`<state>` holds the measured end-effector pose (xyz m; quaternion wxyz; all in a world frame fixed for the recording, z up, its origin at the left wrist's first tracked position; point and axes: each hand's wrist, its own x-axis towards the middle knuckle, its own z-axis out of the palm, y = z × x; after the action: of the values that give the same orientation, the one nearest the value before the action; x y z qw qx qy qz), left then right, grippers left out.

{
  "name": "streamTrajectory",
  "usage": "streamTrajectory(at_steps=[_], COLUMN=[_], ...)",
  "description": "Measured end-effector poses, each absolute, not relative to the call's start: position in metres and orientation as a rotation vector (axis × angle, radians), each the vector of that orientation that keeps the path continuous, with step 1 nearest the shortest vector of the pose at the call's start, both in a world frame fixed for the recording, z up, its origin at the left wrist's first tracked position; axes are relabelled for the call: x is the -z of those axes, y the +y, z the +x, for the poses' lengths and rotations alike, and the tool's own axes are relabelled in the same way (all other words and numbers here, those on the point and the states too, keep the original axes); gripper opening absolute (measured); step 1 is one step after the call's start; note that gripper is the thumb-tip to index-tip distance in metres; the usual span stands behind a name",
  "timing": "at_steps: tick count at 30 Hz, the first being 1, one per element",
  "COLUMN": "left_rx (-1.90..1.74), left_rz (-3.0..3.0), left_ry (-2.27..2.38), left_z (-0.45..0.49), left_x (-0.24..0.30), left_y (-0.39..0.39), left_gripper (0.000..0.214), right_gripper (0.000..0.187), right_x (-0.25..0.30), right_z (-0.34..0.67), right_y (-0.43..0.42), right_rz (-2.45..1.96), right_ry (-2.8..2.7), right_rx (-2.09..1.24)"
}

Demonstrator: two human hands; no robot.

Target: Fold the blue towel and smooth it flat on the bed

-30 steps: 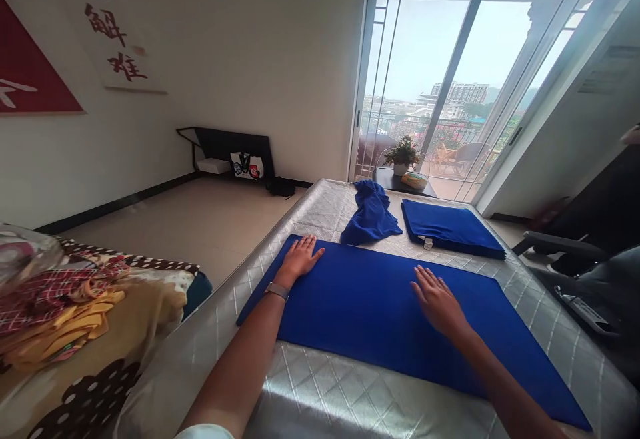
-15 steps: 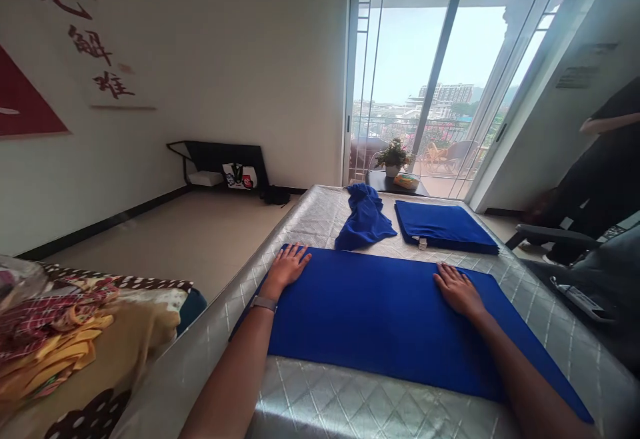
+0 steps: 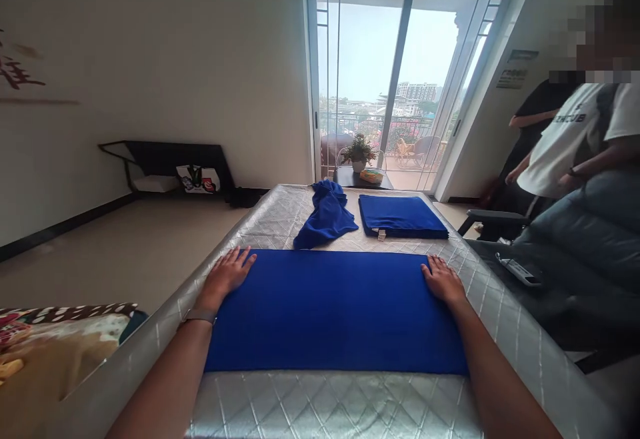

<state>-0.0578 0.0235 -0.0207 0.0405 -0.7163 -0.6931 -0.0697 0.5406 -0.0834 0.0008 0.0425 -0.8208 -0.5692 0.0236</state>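
A blue cloth [image 3: 335, 312] lies flat and smooth as a wide rectangle on the silver quilted surface [image 3: 330, 402]. My left hand [image 3: 227, 276], with a band at the wrist, rests palm down at its far left corner, fingers stretched out. At the far right corner my right hand [image 3: 444, 280] lies flat, fingers extended over the edge. Neither hand grips the cloth. Beyond it are a crumpled blue cloth [image 3: 327, 216] and, to the right, a folded blue stack [image 3: 403, 214] with a white tag on its near edge.
To the right stand a dark armchair [image 3: 590, 246] with a grey device [image 3: 519, 269] on it, and two people. Patterned fabrics [image 3: 75, 339] lie at lower left. A small table with a potted plant [image 3: 359, 152] stands before the sliding glass door [image 3: 365, 59].
My view has turned right, bringing a person in a white shirt into sight. My right hand has moved outward to the cloth's right edge, and the cloth no longer shows beyond my right forearm.
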Motion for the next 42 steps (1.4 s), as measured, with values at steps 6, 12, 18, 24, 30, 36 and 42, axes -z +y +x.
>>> streamTrajectory(at_steps=[6,12,18,24,30,36,42], left_rx=[0.329,0.407,0.343,0.297,0.239,0.186,0.227], left_rz=[-2.119,-2.568,-2.859,-2.772,-2.598,-2.365,-2.277], left_ry=[-2.009,-1.619,-1.468,-1.672,-1.911,-2.148,-2.224], left_z=[-0.027,0.085,0.186,0.141,0.037,-0.034,-0.051], left_x=[-0.007,-0.023,-0.001,0.008,0.007,0.018,0.022], left_y=[-0.002,-0.012,-0.007,0.001,0.009,0.025,0.029], left_gripper=[0.064,0.055,0.063,0.068,0.068,0.073,0.078], right_gripper=[0.068,0.07,0.07,0.07,0.07,0.071,0.071], right_x=[-0.003,0.003,0.002,0.003,0.004,0.003,0.012], right_z=[0.537,0.543,0.544,0.544,0.544,0.544,0.55], right_y=[-0.085,-0.082,-0.082,-0.081,-0.08,-0.081,-0.076], right_rz=[-2.502,-2.474,-2.488,-2.5,-2.514,-2.511,-2.507], right_ry=[-1.712,-1.726,-1.738,-1.761,-1.754,-1.754,-1.757], right_rx=[-0.088,-0.061,-0.046,-0.033,-0.032,-0.025,0.018])
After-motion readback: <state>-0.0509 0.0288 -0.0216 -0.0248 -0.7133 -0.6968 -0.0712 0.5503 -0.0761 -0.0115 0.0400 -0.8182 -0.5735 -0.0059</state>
